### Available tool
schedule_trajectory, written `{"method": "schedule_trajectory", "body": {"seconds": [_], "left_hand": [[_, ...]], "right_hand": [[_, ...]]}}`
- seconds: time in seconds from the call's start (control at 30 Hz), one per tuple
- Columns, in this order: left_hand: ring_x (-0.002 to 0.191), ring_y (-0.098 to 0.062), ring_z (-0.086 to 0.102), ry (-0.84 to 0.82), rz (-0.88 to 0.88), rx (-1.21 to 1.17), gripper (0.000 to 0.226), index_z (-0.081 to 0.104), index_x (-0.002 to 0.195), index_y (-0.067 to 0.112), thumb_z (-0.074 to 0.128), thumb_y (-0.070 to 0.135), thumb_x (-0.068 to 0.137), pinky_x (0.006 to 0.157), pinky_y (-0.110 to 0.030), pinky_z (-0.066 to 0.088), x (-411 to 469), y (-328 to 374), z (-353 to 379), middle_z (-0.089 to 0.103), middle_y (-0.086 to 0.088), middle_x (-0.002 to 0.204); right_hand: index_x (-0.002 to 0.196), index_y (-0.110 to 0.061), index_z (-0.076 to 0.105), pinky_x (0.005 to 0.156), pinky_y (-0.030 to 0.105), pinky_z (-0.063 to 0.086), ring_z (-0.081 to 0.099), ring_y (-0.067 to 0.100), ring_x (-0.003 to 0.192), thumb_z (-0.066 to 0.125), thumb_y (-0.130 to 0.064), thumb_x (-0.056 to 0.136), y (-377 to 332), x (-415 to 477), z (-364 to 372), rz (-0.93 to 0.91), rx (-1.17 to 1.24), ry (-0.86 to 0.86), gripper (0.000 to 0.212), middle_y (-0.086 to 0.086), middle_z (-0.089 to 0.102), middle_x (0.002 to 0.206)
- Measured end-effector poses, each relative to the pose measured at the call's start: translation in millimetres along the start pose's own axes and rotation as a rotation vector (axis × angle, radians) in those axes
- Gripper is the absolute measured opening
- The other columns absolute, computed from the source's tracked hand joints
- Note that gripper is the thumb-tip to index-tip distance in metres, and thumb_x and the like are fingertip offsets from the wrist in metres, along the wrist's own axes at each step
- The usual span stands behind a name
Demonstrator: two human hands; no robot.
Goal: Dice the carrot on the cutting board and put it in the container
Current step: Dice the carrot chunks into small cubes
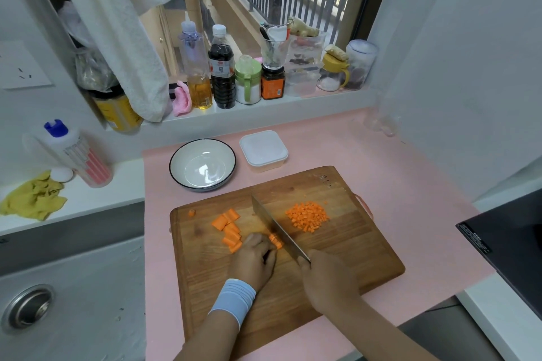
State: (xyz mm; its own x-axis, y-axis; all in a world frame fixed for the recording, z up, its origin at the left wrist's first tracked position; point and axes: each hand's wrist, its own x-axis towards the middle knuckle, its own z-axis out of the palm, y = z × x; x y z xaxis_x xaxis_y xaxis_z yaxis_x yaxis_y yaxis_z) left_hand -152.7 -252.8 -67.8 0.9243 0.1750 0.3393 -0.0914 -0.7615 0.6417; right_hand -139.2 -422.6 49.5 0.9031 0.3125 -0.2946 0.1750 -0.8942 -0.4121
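A wooden cutting board (337,261) lies on the pink counter. My left hand (254,261), with a blue wristband, holds a few carrot strips (275,241) down with curled fingers. My right hand (325,278) grips the handle of a knife (275,226), whose blade stands against those strips. A pile of diced carrot (308,216) sits right of the blade. Larger carrot pieces (228,228) lie left of my left hand, and one small bit (191,213) rests near the board's left edge. A lidded plastic container (264,151) stands beyond the board.
A white bowl with a dark rim (202,165) sits beside the container. Bottles and jars (223,67) line the window sill. A sink (58,296) is on the left with a yellow cloth (32,199) and a dish-soap bottle (76,155). A black cooktop (510,243) lies on the right.
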Motion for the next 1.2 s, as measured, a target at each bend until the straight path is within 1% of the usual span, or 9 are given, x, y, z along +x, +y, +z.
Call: {"method": "schedule_trajectory", "body": {"seconds": [0.23,0.33,0.4,0.47,0.53,0.7,0.8,1.0,1.2], "left_hand": [[0.088,-0.006,0.053,0.005,0.013,0.019,0.012,0.072,0.078,0.016,0.076,0.005,0.076,0.078,-0.013,0.043,-1,-1,1,0.062,0.006,0.085],[0.087,-0.006,0.052,0.009,0.017,0.016,0.011,0.072,0.079,0.015,0.076,0.005,0.076,0.08,-0.009,0.039,-1,-1,1,0.062,0.005,0.084],[0.086,-0.006,0.053,0.009,0.019,0.01,0.01,0.072,0.078,0.015,0.075,0.005,0.076,0.078,-0.011,0.042,-1,-2,2,0.062,0.005,0.083],[0.086,-0.007,0.053,0.008,0.018,0.013,0.01,0.072,0.076,0.015,0.075,0.005,0.077,0.076,-0.016,0.047,0,-3,2,0.061,0.005,0.082],[0.086,-0.007,0.053,0.004,0.018,0.01,0.01,0.071,0.076,0.014,0.074,0.005,0.078,0.076,-0.015,0.045,0,-3,2,0.061,0.005,0.081],[0.085,-0.008,0.054,0.0,0.009,0.013,0.01,0.071,0.075,0.015,0.076,0.006,0.078,0.076,-0.016,0.045,0,-3,2,0.062,0.004,0.081],[0.086,-0.007,0.053,0.004,0.001,0.013,0.012,0.071,0.075,0.015,0.076,0.005,0.077,0.078,-0.013,0.042,-1,-3,1,0.062,0.004,0.081],[0.086,-0.008,0.054,0.017,-0.007,0.018,0.007,0.072,0.077,0.015,0.075,0.008,0.078,0.075,-0.016,0.045,-2,-3,1,0.063,0.005,0.083],[0.087,-0.008,0.056,0.007,-0.01,0.044,0.005,0.072,0.077,0.015,0.074,0.01,0.079,0.076,-0.019,0.047,-4,-7,3,0.064,0.005,0.083]], "right_hand": [[0.101,-0.028,0.064,0.086,0.038,0.053,0.063,0.015,0.092,0.038,-0.038,0.105,3,-3,2,0.038,-0.007,-0.042,0.029,-0.008,0.066,0.093],[0.102,-0.028,0.063,0.086,0.037,0.053,0.063,0.014,0.093,0.038,-0.038,0.105,3,-2,4,0.031,-0.013,-0.051,0.027,-0.008,0.065,0.094],[0.103,-0.027,0.063,0.086,0.035,0.053,0.063,0.014,0.093,0.038,-0.037,0.106,2,2,4,0.044,-0.001,-0.071,0.027,-0.008,0.065,0.095],[0.102,-0.025,0.063,0.088,0.038,0.053,0.064,0.017,0.095,0.039,-0.037,0.105,1,8,6,0.072,0.005,-0.101,0.027,-0.004,0.066,0.097],[0.101,-0.023,0.064,0.088,0.042,0.054,0.065,0.02,0.095,0.04,-0.037,0.104,-1,16,8,0.096,0.017,-0.117,0.028,-0.001,0.067,0.098],[0.104,-0.021,0.062,0.079,0.034,0.049,0.063,0.022,0.095,0.038,-0.037,0.105,-9,25,15,0.072,-0.014,-0.082,0.029,0.0,0.066,0.1],[0.104,-0.023,0.062,0.08,0.034,0.048,0.063,0.021,0.098,0.037,-0.037,0.105,-12,24,19,0.064,-0.02,-0.068,0.029,-0.001,0.067,0.101],[0.099,-0.028,0.061,0.08,0.032,0.048,0.062,0.017,0.094,0.04,-0.036,0.104,-6,12,18,0.014,0.012,-0.007,0.024,-0.008,0.062,0.091],[0.101,-0.027,0.064,0.082,0.031,0.048,0.062,0.015,0.094,0.039,-0.037,0.104,-1,-2,17,-0.022,-0.026,0.018,0.028,-0.008,0.066,0.095]]}}
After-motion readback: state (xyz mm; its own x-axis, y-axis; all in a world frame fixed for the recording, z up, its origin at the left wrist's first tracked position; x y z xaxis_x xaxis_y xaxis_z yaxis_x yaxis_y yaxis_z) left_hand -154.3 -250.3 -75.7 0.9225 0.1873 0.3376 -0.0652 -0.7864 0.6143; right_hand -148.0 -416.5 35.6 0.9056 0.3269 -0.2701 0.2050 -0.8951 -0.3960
